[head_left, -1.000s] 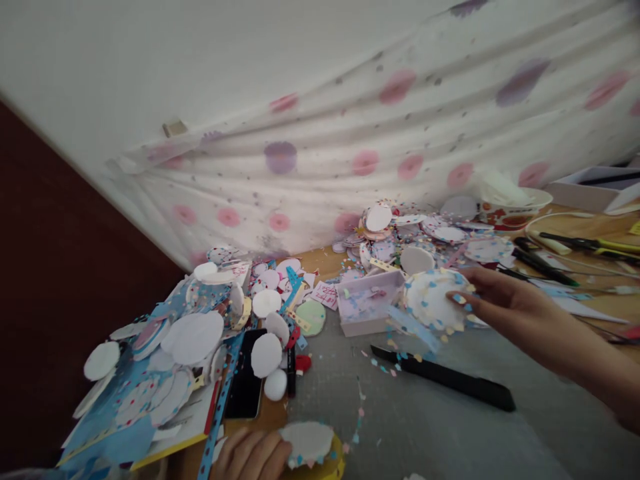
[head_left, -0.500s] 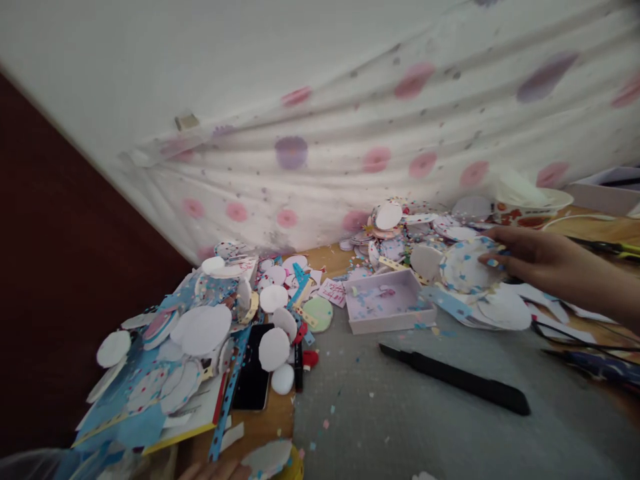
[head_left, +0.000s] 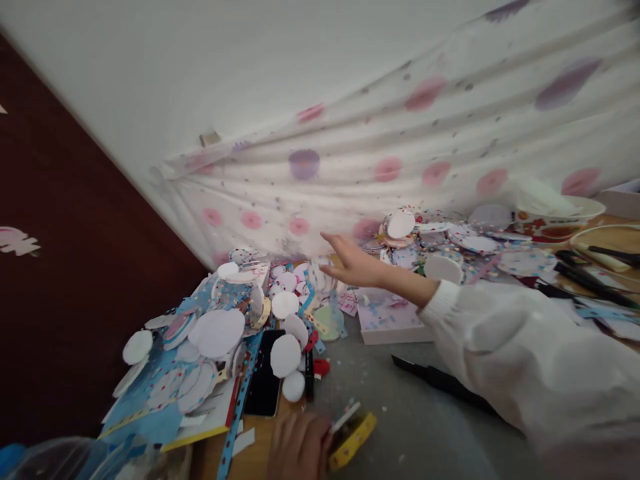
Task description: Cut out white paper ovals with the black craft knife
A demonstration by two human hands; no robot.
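Observation:
Above the back of the grey mat, my right hand [head_left: 353,263] reaches leftward with its fingers apart and nothing gripped. Just below its fingertips is a blurred white paper disc [head_left: 321,277], among several small discs and scraps. At the bottom edge, my left hand [head_left: 299,445] is closed at one end of a yellow-edged paper piece [head_left: 354,441] with a white part along its top. A black utility knife [head_left: 440,381] lies on the cutting mat [head_left: 370,393], partly behind my right sleeve. Beyond it stands a shallow white box [head_left: 395,333] with blue scraps inside.
Paper discs [head_left: 217,333] pile up over a blue sheet and books on the left. A black phone [head_left: 263,393] lies beside them. More discs [head_left: 445,269] heap along the curtain [head_left: 345,193]. A paper bowl [head_left: 555,227] and dark-handled tools [head_left: 593,280] are at right.
My right hand has moved left from the right-hand pile, where it held a blue-spotted paper disc, and its fingers are now apart. My left hand has moved right and farther into view.

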